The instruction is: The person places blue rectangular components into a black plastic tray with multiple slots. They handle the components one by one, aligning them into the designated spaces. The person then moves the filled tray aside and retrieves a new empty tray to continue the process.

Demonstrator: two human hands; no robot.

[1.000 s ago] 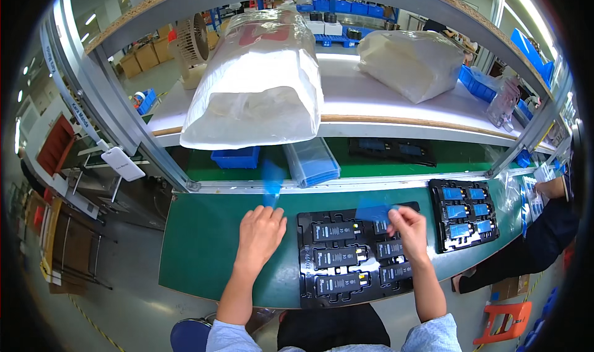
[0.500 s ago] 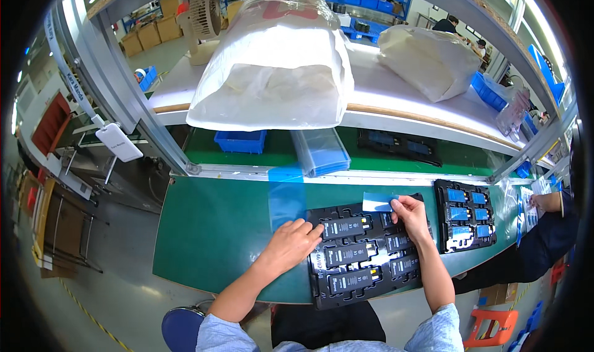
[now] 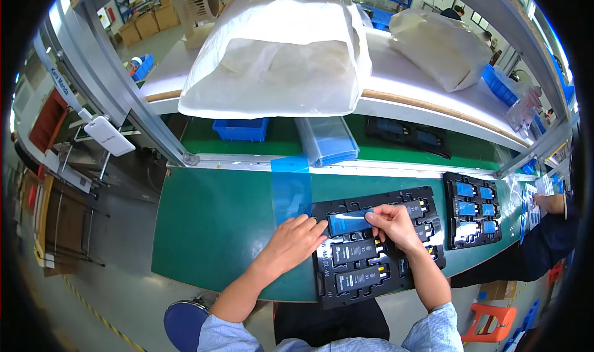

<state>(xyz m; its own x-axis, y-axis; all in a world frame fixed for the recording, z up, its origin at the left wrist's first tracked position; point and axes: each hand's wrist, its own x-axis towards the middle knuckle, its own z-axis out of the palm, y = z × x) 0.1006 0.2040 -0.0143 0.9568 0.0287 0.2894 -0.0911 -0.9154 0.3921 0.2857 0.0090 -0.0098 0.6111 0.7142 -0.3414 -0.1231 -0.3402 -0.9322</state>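
Note:
A black moulded tray [image 3: 325,293] holds several flat black batteries, such as one in its left column [image 3: 354,252]. My right hand [image 3: 396,226] pinches the right end of a small clear-blue film [image 3: 349,222], which lies over the top-left battery. At the tray's upper left corner rests my left hand [image 3: 293,243], fingers extended, the fingertips by the film's left end. Whether they touch film or tray I cannot tell. A blue film strip [image 3: 291,194] lies on the green table [image 3: 210,222], just beyond my left hand.
A second black tray [image 3: 455,228] with blue-covered batteries stands to the right, near a co-worker's hand [image 3: 549,204]. Behind are a blue bin [image 3: 241,130], a stack of clear-blue sheets [image 3: 328,144] and a dark tray [image 3: 408,135], under a shelf with large white bags [image 3: 278,73].
My right hand has brought the film left and down, from above the tray's middle onto the top-left battery. My left hand stays by the tray corner. The view has shifted slightly.

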